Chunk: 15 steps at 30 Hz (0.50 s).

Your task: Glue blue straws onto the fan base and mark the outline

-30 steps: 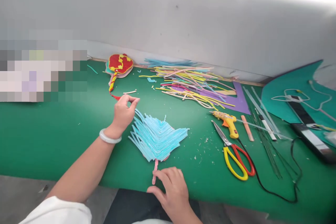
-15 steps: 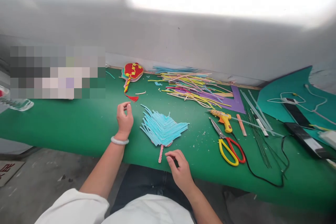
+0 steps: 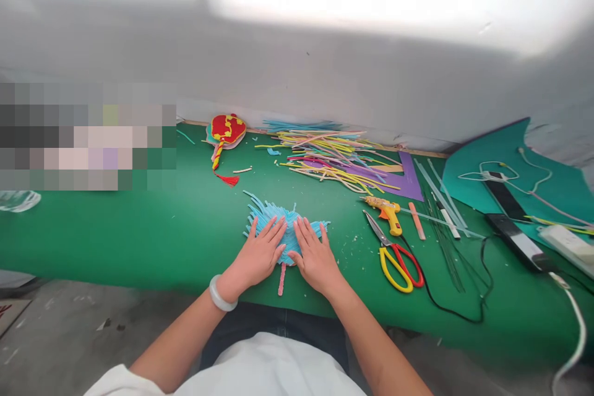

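A light-blue fan-shaped piece made of fuzzy stems [image 3: 289, 236] lies flat on the green table [image 3: 153, 229], its pink handle [image 3: 281, 279] pointing toward me. My left hand [image 3: 257, 253] rests flat on its left part, fingers spread. On its right part lies my right hand [image 3: 316, 253], palm down with the fingers stretched out. Both hands press on the blue surface and partly hide it. Loose blue stem ends stick out at the upper left and at the right.
Scissors [image 3: 392, 253], a yellow glue gun [image 3: 386, 210] and its black cord lie to the right. Behind are many coloured stems [image 3: 325, 154] and a red fan [image 3: 227, 130] with a tassel. A blurred-out area covers the far left.
Both hands have moved inward from either side of the blue piece and now lie flat on it, fingers straightened. The view has shifted slightly.
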{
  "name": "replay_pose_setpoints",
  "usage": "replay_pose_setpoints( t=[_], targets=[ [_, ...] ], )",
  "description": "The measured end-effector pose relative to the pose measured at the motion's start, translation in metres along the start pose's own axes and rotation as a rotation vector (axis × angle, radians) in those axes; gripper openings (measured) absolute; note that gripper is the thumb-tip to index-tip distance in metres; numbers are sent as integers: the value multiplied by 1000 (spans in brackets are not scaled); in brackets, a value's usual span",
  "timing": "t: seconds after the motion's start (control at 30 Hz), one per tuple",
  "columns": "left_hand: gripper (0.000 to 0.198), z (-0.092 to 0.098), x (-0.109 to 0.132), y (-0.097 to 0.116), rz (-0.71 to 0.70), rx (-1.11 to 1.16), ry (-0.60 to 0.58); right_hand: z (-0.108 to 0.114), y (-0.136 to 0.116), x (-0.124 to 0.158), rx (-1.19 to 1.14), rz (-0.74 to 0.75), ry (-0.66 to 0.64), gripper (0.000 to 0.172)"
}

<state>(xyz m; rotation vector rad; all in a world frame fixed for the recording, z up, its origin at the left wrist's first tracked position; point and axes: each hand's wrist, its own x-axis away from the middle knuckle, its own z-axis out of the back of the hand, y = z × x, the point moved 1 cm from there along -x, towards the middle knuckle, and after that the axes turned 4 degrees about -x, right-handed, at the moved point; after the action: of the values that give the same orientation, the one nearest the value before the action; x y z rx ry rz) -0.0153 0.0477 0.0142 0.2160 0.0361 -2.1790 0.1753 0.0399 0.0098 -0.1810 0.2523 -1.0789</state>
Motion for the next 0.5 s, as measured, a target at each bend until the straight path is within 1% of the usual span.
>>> replay_pose_setpoints(
  t=[0.2, 0.4, 0.5],
  targets=[
    [55, -4, -1, 0, -15, -16, 4, -6, 1, -1, -1, 34, -24, 63],
    [55, -12, -2, 1, -13, 0, 6, -11, 4, 1, -23, 17, -39, 64],
    [56, -12, -4, 1, -5, 36, -9, -13, 5, 0, -44, 14, -45, 64]
  ],
)
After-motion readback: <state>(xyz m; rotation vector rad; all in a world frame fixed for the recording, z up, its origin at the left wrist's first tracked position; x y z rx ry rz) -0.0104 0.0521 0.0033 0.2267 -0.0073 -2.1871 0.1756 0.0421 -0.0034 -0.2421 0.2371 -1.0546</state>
